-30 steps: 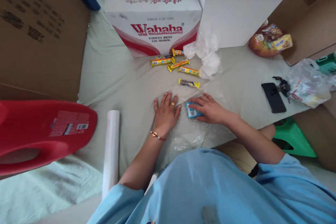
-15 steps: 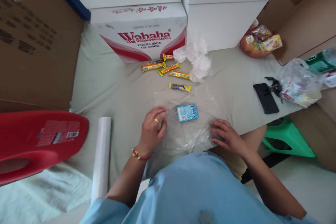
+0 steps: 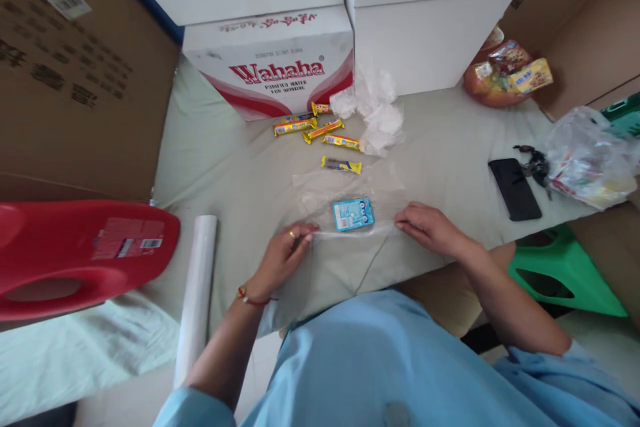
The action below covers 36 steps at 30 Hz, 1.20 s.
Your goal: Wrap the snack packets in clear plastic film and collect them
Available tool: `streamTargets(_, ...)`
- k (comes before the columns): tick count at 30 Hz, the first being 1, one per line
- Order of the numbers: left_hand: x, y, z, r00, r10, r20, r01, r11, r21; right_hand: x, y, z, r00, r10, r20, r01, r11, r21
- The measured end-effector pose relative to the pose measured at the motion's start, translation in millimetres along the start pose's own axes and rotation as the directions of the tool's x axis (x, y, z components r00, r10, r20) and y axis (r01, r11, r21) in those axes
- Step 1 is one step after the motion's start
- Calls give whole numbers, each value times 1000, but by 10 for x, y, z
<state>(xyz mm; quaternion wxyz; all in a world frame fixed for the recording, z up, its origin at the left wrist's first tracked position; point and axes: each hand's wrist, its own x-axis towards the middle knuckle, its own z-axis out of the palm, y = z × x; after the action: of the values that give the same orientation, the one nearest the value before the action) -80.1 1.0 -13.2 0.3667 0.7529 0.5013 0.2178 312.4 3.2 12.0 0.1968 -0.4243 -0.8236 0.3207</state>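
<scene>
A sheet of clear plastic film [image 3: 316,196] lies on the cloth-covered surface in front of me. On it rests a small flat blue pack [image 3: 354,214] with white lettering and a barcode. My left hand [image 3: 281,259] pinches the near left part of the film. At the near right part, my right hand [image 3: 431,229] has its fingers pressed together on the film. The near edge stretches between both hands, just below the blue pack. Beyond the film lies a yellow-ended snack bar [image 3: 341,165].
Several yellow snack bars [image 3: 324,130] and crumpled white plastic [image 3: 383,120] lie before a Wahaba carton [image 3: 280,73]. At left are a white roll [image 3: 197,293] and a red jug [image 3: 135,233]. A black phone [image 3: 515,189], plastic bag [image 3: 580,160] and green stool [image 3: 565,267] are at right.
Both hands have closed on the film. Its near edge has moved away from my body, up close to the blue pack. The view has shifted slightly.
</scene>
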Motion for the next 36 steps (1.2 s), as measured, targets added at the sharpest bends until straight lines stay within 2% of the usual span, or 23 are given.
streamTargets(3, 238, -29, -51, 991, -103, -89, 108, 993, 50, 326, 116, -123, 999, 47, -6, -47, 998, -47)
streamTargets(5, 387, -65, -51, 977, -151, -148, 165, 982, 89, 527, 212, -150, 992, 127, 8, -126, 988, -89)
streamTargets(9, 573, -111, -32, 917, -170, -361, 230, 965, 128, 799, 290, -157, 952, 299, 60, -269, 915, -301)
streamTargets(10, 574, -109, -36, 885, -152, -440, 237, 961, 144, 841, 265, -165, 947, 319, 46, -283, 891, -356)
streamTargets(12, 504, -75, -50, 786, -117, -608, 277, 945, 175, 918, 166, -193, 952, 302, -50, -294, 856, -426)
streamTargets(14, 352, 15, -41, 671, -77, -738, 324, 925, 197, 1017, 29, -215, 964, 208, -165, -261, 856, -447)
streamTargets(15, 264, 82, -17, 635, -47, -771, 330, 919, 216, 1083, -39, -214, 969, 151, -194, -225, 865, -450)
streamTargets(16, 181, 161, 22, 638, -4, -770, 303, 921, 246, 1161, -99, -200, 975, 104, -195, -183, 873, -452)
streamTargets(17, 114, 248, 75, 675, 52, -736, 244, 926, 289, 1249, -146, -172, 983, 77, -167, -146, 879, -453)
streamTargets(19, 62, 425, 211, 842, 163, -514, 66, 915, 398, 1441, -194, -80, 993, 104, -63, -121, 874, -470)
streamTargets(20, 86, 502, 283, 900, 201, -385, -16, 901, 434, 1534, -197, -23, 988, 153, -14, -140, 861, -489)
streamTargets(22, 216, 610, 411, 957, 203, -206, -85, 878, 471, 1688, -175, 86, 962, 270, 35, -208, 812, -545)
streamTargets(24, 394, 644, 499, 981, 164, -106, -90, 863, 498, 1773, -140, 163, 935, 356, 7, -281, 750, -599)
streamTargets(28, 609, 567, 595, 995, 100, 4, -87, 843, 532, 1747, -94, 188, 908, 400, -125, -386, 684, -619)
streamTargets(30, 615, 514, 635, 996, 87, 3, -76, 845, 529, 1691, -73, 171, 885, 443, -145, -437, 679, -590)
streamTargets(34, 573, 443, 701, 995, 92, -26, -65, 856, 512, 1618, 3, 150, 809, 573, -134, -550, 656, -516)
streamTargets(36, 565, 429, 720, 995, 96, -33, -65, 857, 512, 1597, 39, 137, 808, 584, -76, -545, 693, -473)
